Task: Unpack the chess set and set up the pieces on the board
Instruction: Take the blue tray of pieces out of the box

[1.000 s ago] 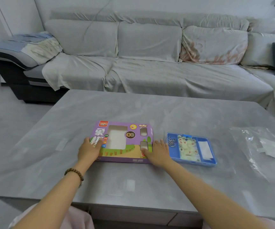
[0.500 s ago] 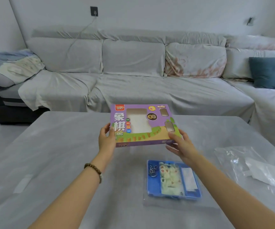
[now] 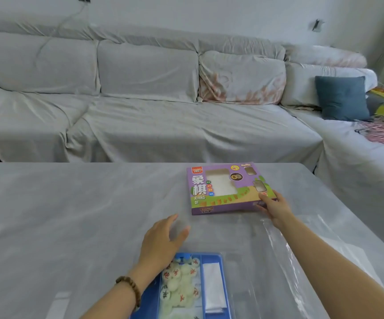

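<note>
The purple xiangqi box (image 3: 223, 189) lies flat on the grey table (image 3: 71, 215), far right of centre. My right hand (image 3: 275, 207) grips its near right corner, thumb on top. A blue tray (image 3: 223, 284) sits at the near edge, holding several white round pieces (image 3: 180, 282) with red and dark characters and a folded white sheet (image 3: 212, 285). My left hand (image 3: 163, 241) hovers over the tray's far left corner, fingers relaxed and holding nothing. A bead bracelet is on that wrist.
Clear plastic wrap (image 3: 306, 254) lies on the table under and beside my right forearm. A grey covered sofa (image 3: 152, 100) runs behind the table, with a blue cushion (image 3: 342, 97) at the right.
The box, lifted in both hands half a second ago, now lies on the table further right. My left hand has let go of it and moved back over the tray.
</note>
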`<state>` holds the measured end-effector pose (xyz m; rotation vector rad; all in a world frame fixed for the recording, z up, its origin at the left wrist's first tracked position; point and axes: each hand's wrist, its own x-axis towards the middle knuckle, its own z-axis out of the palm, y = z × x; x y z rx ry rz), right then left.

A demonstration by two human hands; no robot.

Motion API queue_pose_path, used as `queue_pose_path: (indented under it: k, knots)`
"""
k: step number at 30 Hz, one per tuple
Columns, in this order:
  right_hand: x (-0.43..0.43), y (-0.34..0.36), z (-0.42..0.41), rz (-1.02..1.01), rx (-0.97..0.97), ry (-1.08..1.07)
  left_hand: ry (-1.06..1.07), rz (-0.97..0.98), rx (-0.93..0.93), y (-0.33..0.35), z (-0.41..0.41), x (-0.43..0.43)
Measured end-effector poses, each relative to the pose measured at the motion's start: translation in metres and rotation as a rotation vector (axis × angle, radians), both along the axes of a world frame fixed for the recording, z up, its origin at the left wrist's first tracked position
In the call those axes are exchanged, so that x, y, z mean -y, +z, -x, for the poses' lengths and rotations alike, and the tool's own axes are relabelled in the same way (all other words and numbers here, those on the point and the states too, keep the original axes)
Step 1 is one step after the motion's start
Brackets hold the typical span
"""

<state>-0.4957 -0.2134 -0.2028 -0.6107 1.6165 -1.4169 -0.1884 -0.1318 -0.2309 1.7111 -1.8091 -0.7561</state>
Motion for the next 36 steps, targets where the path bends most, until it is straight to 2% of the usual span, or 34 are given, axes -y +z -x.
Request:
queue_pose_path:
  k: [3,9,10,12,13,15,18,21,24,30,34,36]
  knots:
    - [0.020,-0.023,0.014,-0.089,-0.209,-0.091,-0.003,0.093,0.147,-0.004,0.007,0.000]
    - [0.027,-0.042,0.014,-0.300,-0.615,-0.043,-0.009,0.142,0.173,-0.005,0.007,0.003]
    - [0.022,-0.035,0.009,-0.285,-0.679,-0.051,-0.011,0.151,0.140,-0.004,0.007,0.003]
    - [0.006,-0.017,-0.009,-0.101,-0.793,-0.049,-0.030,0.180,0.069,-0.003,0.004,-0.001]
    - [-0.007,-0.008,-0.022,0.024,-0.820,-0.008,-0.055,0.195,0.063,-0.002,0.002,-0.005]
    - [-0.040,-0.002,-0.049,0.180,-0.742,0.129,-0.122,0.172,0.121,0.000,-0.004,-0.019]
    - [-0.107,-0.010,-0.086,0.154,-0.713,0.410,-0.214,0.095,0.370,-0.002,-0.019,-0.048]
    - [-0.159,-0.023,-0.110,0.135,-0.914,0.709,-0.238,0.061,0.488,-0.004,-0.034,-0.077]
    - [-0.180,-0.030,-0.131,0.116,-1.135,0.883,-0.206,0.038,0.425,-0.004,-0.047,-0.107]
    - [-0.186,-0.018,-0.178,0.075,-1.410,0.864,-0.197,0.035,0.308,-0.001,-0.068,-0.143]
    - [-0.173,-0.003,-0.202,-0.020,-1.449,0.877,-0.098,0.011,0.127,-0.002,-0.071,-0.150]
    - [-0.164,0.007,-0.211,-0.098,-1.420,0.907,-0.060,0.011,0.095,-0.002,-0.070,-0.151]
